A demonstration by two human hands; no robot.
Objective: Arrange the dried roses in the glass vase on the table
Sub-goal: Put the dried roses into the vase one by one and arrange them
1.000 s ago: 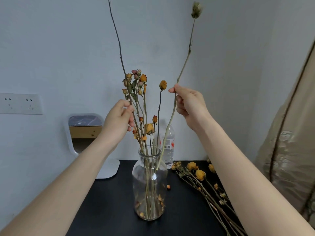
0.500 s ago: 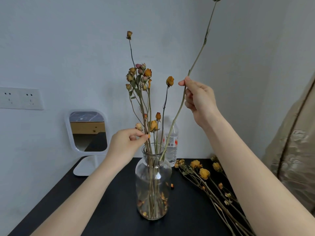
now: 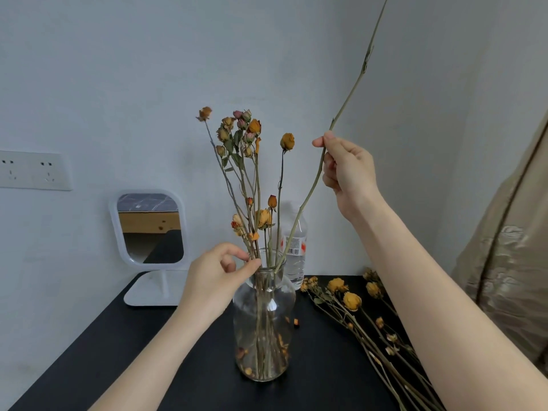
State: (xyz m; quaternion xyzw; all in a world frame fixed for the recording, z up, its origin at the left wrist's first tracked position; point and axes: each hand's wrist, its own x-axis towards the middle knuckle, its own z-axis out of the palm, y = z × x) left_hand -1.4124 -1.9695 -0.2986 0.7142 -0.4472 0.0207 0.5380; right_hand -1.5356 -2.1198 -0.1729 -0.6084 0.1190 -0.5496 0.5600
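Plain home room: standing vanity mirror (image 3: 148,229), wall sockets (image 3: 32,170), water bottle (image 3: 296,262) on a black table (image 3: 118,351).

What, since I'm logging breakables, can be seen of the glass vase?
The glass vase is clear, with a narrow neck and wider rounded body, standing upright on the black table. It holds dried rose stems; loose petals lie at its bottom. The left hand pinches stems above its rim, and the long stem held by the right hand reaches its mouth.
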